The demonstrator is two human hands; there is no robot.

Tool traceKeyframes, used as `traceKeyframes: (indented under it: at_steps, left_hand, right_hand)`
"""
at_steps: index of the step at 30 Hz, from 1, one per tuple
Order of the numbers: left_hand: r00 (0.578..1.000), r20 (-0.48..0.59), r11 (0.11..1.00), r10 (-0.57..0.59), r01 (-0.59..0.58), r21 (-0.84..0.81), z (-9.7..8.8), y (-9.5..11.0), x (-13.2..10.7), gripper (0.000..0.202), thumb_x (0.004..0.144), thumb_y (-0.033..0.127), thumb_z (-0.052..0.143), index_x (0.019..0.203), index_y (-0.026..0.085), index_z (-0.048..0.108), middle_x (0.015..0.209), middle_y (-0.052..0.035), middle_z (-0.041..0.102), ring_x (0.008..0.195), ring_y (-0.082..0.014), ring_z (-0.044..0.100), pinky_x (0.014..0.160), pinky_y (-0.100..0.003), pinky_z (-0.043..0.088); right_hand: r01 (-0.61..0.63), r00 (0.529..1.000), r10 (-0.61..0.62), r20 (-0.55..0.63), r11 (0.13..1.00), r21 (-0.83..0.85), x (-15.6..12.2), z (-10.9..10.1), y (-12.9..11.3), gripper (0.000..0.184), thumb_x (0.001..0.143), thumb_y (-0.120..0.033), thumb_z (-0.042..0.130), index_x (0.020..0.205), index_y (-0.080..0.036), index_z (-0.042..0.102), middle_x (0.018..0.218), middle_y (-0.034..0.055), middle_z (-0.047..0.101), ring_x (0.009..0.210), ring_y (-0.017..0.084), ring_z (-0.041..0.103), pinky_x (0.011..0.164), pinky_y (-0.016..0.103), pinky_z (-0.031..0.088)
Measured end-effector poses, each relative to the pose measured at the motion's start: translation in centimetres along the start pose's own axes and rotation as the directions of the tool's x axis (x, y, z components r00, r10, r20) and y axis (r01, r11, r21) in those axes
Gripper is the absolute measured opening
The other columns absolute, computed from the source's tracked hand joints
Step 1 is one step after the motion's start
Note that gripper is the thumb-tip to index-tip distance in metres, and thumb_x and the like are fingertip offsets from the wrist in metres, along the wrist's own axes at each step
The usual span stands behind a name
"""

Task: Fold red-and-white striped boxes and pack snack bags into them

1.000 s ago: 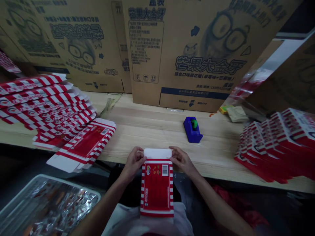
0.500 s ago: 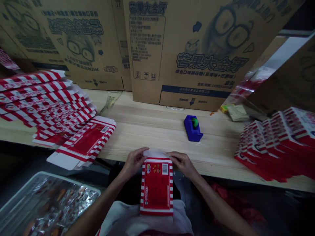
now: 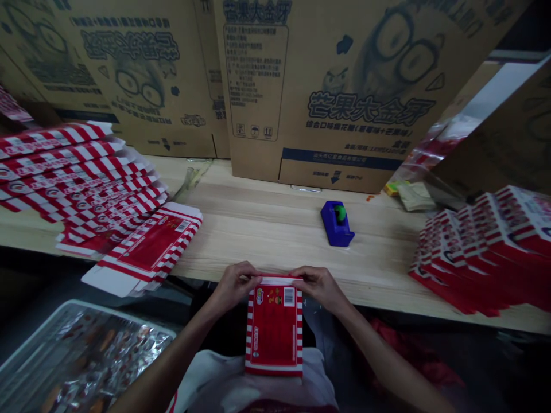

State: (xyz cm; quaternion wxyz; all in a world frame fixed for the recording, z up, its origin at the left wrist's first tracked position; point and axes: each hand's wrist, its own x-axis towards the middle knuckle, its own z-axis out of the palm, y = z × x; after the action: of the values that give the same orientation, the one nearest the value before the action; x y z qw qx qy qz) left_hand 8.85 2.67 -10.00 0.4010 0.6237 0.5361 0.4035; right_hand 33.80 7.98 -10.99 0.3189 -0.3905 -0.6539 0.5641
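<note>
A red box (image 3: 274, 330) with red-and-white striped sides stands between my body and the table edge, its printed panel facing up. My left hand (image 3: 236, 285) pinches the box's top left corner, thumb and fingers closed on it. At the opposite corner, my right hand (image 3: 321, 288) grips the top edge with its fingertips. The white end flap seems folded in under my fingers, with a red edge along the top. The box's lower end rests near my lap.
Flat striped cartons (image 3: 159, 238) are piled at left; filled-out boxes (image 3: 486, 246) stand stacked at right. A blue tape dispenser (image 3: 337, 225) with green tape sits mid-table. Large brown cartons (image 3: 258, 155) line the back. A plastic bin (image 3: 69, 310) of wrapped pieces stands lower left.
The white flap that stood up at the box's top end has been folded down. Both hands have moved slightly inward over that edge.
</note>
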Motion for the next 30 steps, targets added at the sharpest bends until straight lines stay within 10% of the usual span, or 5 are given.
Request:
traceKeyframes:
  at_steps: [18, 30]
  left_hand:
    - [0.976, 0.155, 0.944, -0.150, 0.188, -0.270, -1.0, -0.7, 1.3, 0.024, 0.071, 0.035, 0.070, 0.075, 0.012, 0.064, 0.067, -0.0029, 0.064, 0.063, -0.0141, 0.059, 0.061, -0.024, 0.046]
    - [0.999, 0.030, 0.992, 0.035, -0.031, -0.126, -0.1, -1.8, 0.4, 0.012, 0.075, 0.024, 0.067, 0.072, 0.013, 0.070, 0.075, -0.0068, 0.068, 0.070, -0.0168, 0.063, 0.065, -0.026, 0.048]
  right_hand:
    - [-0.013, 0.994, 0.018, -0.106, 0.999, 0.047, 0.5, 0.5, -1.6, 0.018, 0.074, -0.034, 0.070, 0.074, -0.016, 0.069, 0.074, 0.0040, 0.071, 0.068, 0.016, 0.064, 0.064, 0.026, 0.050]
    - [0.044, 0.975, -0.010, -0.223, 0.988, 0.149, -1.9, 2.4, 0.4, 0.018, 0.073, -0.035, 0.075, 0.075, -0.019, 0.068, 0.097, 0.0088, 0.072, 0.090, 0.022, 0.067, 0.082, 0.034, 0.052]
